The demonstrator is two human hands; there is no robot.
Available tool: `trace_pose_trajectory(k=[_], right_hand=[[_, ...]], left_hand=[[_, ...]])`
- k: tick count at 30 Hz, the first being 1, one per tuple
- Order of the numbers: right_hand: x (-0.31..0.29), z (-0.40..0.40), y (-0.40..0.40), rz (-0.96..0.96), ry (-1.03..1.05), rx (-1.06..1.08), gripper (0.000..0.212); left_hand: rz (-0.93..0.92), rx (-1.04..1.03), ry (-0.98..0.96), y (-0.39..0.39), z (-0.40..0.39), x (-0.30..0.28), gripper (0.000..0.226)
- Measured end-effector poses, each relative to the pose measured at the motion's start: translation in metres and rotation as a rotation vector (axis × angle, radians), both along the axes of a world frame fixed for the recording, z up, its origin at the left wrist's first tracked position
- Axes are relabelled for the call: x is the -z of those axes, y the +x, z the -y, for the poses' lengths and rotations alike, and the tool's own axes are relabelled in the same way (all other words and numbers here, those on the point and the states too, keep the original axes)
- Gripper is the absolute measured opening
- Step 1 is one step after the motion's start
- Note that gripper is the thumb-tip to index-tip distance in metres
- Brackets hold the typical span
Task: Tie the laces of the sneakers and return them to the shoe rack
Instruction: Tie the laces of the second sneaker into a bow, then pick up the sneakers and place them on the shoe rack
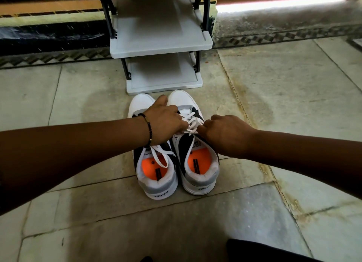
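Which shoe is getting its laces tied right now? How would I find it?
Find the grey shoe rack by the wall; two sneakers sit on the floor before it. It's the right sneaker, with both hands pulling its white laces. The left sneaker's lace droops loose into its orange inside.

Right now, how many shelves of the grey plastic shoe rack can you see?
2. The upper grey shelf sits near the top of the view, and the lower grey shelf rests just beyond the toes of the white sneakers. Higher tiers may be cut off.
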State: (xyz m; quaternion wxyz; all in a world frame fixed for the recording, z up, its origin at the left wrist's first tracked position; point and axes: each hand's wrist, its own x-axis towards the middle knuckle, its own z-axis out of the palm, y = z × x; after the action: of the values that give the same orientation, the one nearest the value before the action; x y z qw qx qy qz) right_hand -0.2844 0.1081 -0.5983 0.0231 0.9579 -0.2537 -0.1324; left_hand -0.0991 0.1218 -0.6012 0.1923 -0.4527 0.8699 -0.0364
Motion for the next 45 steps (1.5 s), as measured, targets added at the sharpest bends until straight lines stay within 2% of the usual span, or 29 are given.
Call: trace_pose_trajectory(k=[5, 7, 9, 12, 13, 15, 17, 19, 21, 23, 27, 31, 36, 38, 40, 42, 45], right_hand=[[-0.002, 0.001, 0.001, -0.028, 0.018, 0.011, 0.022], [-0.003, 0.003, -0.001, -0.013, 0.119, 0.124, 0.021], [-0.004, 0.006, -0.006, 0.075, 0.357, 0.375, 0.023], [-0.001, 0.01, -0.019, 0.259, 0.576, 0.658, 0.035], [-0.001, 0.01, -0.022, 0.309, 0.662, 0.747, 0.041], [-0.001, 0.005, -0.028, 0.33, 0.909, 0.923, 0.058], [0.001, -0.001, -0.029, 0.272, 1.092, 1.007, 0.058], [0.005, -0.009, -0.025, 0.287, 1.212, 1.051, 0.044], [0.008, -0.015, -0.021, 0.348, 1.282, 1.127, 0.034], [0.009, -0.016, -0.018, 0.377, 1.301, 1.146, 0.032], [0.008, -0.011, -0.011, 0.331, 1.221, 1.064, 0.031], [0.01, -0.01, -0.011, 0.354, 1.189, 1.06, 0.03], [0.03, -0.02, -0.006, 0.523, 1.113, 1.126, 0.024], [0.04, -0.029, 0.0, 0.575, 1.031, 1.171, 0.032], [0.049, -0.034, 0.005, 0.688, 1.003, 1.211, 0.037], [0.054, -0.038, 0.011, 0.897, 1.09, 1.283, 0.033], [0.055, -0.047, 0.014, 1.097, 1.22, 1.374, 0.055]], left_hand=[[0.021, -0.004, 0.028, -0.006, -0.001, -0.003, 0.024], [-0.054, -0.052, 0.055, -0.004, -0.007, -0.006, 0.023], [-0.253, -0.139, 0.086, 0.01, -0.019, -0.005, 0.03], [-0.718, -0.399, 0.087, 0.038, -0.047, -0.002, 0.051], [-0.806, -0.537, 0.114, 0.044, -0.057, -0.004, 0.059], [-0.854, -0.785, 0.163, 0.053, -0.075, -0.003, 0.07], [-0.905, -0.973, 0.236, 0.055, -0.087, 0.002, 0.061], [-1.15, -1.114, 0.472, 0.053, -0.092, 0.008, 0.027], [-1.366, -1.159, 0.695, 0.053, -0.095, 0.018, 0.03], [-1.43, -1.156, 0.746, 0.056, -0.097, 0.025, 0.049], [-1.484, -1.132, 0.706, 0.059, -0.103, 0.033, 0.082], [-1.548, -1.11, 0.68, 0.058, -0.109, 0.038, 0.097], [-1.585, -1.122, 0.532, 0.049, -0.121, 0.053, 0.094], [-1.593, -1.132, 0.467, 0.042, -0.122, 0.06, 0.096], [-1.629, -1.114, 0.424, 0.038, -0.118, 0.063, 0.089], [-1.652, -1.134, 0.392, 0.037, -0.114, 0.066, 0.083], [-1.708, -1.171, 0.353, 0.028, -0.117, 0.072, 0.077]])
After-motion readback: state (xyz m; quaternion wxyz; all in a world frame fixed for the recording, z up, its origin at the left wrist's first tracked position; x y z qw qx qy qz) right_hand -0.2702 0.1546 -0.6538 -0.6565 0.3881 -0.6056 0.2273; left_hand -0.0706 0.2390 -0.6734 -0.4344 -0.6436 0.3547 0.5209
